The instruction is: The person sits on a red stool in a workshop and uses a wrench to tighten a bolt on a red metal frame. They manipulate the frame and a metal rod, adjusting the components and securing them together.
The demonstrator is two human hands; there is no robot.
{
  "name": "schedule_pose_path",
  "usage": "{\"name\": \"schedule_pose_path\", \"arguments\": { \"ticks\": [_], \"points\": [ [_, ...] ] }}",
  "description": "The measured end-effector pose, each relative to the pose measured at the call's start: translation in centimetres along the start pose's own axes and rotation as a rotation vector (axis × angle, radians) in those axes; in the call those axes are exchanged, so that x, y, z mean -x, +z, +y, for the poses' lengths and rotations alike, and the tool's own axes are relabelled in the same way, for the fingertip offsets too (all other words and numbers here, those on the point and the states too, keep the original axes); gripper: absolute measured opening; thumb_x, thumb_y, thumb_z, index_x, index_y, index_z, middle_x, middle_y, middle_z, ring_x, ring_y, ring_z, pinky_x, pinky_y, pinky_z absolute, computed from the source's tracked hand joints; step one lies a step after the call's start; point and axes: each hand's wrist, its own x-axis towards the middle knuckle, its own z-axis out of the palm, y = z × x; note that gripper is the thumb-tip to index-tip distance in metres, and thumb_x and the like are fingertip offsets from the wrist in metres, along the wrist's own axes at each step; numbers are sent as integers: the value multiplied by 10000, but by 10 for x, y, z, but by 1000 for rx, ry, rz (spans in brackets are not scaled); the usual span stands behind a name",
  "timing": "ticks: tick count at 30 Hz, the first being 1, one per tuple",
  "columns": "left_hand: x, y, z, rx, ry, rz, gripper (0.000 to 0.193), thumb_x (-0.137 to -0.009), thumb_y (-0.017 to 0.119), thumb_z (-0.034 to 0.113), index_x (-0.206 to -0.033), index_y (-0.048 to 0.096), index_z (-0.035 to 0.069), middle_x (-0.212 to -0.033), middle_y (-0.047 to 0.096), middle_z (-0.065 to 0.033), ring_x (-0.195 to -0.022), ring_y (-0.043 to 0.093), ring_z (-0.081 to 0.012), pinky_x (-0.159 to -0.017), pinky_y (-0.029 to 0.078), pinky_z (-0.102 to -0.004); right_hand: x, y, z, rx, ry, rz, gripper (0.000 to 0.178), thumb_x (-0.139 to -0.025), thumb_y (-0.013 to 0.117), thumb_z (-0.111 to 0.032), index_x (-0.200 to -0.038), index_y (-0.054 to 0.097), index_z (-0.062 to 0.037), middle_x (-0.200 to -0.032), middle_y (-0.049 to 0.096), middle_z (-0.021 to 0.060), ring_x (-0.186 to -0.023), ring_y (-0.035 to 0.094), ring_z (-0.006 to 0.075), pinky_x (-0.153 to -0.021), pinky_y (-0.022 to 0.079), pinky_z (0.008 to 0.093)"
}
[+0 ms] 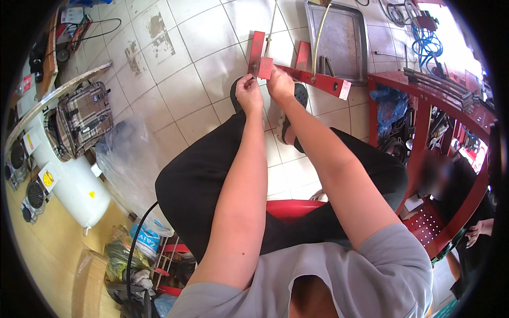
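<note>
A red metal frame [316,80] made of square bars lies on the floor in front of my feet. At its left end is a red block-like piece [265,68]. My right hand [281,85] is closed round the frame just right of that block; its fingertips are partly hidden. Beside the block on the left, my left hand [249,93] has its fingers pinched together. Whatever small thing they may hold is too small to tell. Thin brass-coloured rods [319,37] rise from the frame. Short metal cylinders [330,65] stand or lie near its right part.
A grey metal tray [366,47] lies beyond the frame. On the right stands a red metal workbench [392,79] with bars and a blue hose [427,45] behind. Another person's hand [480,229] shows at far right. Left are a white tank [79,196] and a plaid bag [85,116].
</note>
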Motion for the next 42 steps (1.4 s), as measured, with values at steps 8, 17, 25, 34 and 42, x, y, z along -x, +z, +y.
{"name": "schedule_pose_path", "arguments": {
  "ticks": [8,17,25,34,42],
  "points": [
    [10,5,13,150,-97,17,184,-761,568,31,-936,582,-24,-787,584,-65,-672,542,-117,-628,452,-244,-26,6,33,-99,-48,-3,177,-792,534,-187,-882,576,-40,-815,637,171,-764,632,304,-691,493,413],
    [-7,7,25,101,56,25,174,-865,546,130,-939,600,-18,-717,571,-16,-601,504,-81,-551,417,-203,64,-33,35,-400,242,-320,286,-771,592,-281,-857,626,-10,-722,632,172,-663,642,252,-673,488,354],
    [-17,-8,61,-6,-228,-292,286,-798,637,153,-1068,600,67,-792,625,1,-612,543,-59,-430,333,-193,84,-75,32,-246,87,-338,344,-763,558,-332,-869,634,-14,-860,610,228,-854,589,371,-782,455,411],
    [-35,-11,68,-328,-172,-398,121,-813,570,137,-923,615,109,-829,601,33,-660,542,-45,-437,322,-188,80,-79,33,-296,86,-285,332,-775,539,-309,-904,632,-17,-887,612,221,-876,583,371,-803,448,415],
    [-39,-15,84,-426,-247,-382,193,-817,552,176,-986,608,101,-837,599,13,-641,532,-80,-431,321,-218,80,-68,31,-328,152,-327,328,-815,422,-245,-872,584,35,-950,587,267,-931,557,414,-849,427,453]
  ]
}}
